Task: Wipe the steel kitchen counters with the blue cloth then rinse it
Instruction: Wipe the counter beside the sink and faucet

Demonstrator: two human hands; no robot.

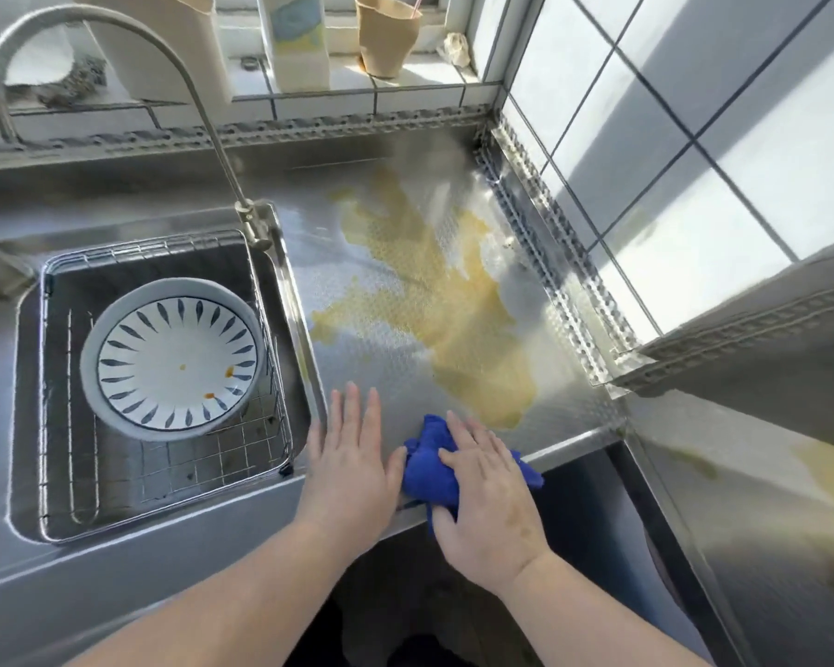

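Head view, looking down on a steel counter (396, 339) in a tiled corner. One blue cloth (427, 466), bunched, sits at the near edge; its long axis runs left to right, right end overhanging the edge. Right hand (489, 498) lies on top of the cloth, fingers curled over it, gripping. Left hand (350, 457) rests flat on the counter just left of the cloth, fingers straight, thumb touching it. One large yellow spill (434, 300) spreads from far to near, its near tip just beyond the cloth. Left: one sink (164, 503), one wire rack (164, 459) inside, one patterned plate (174, 358) on it. One faucet (184, 84). Far sill: one carton (294, 36), label unreadable; one paper cup (388, 36).
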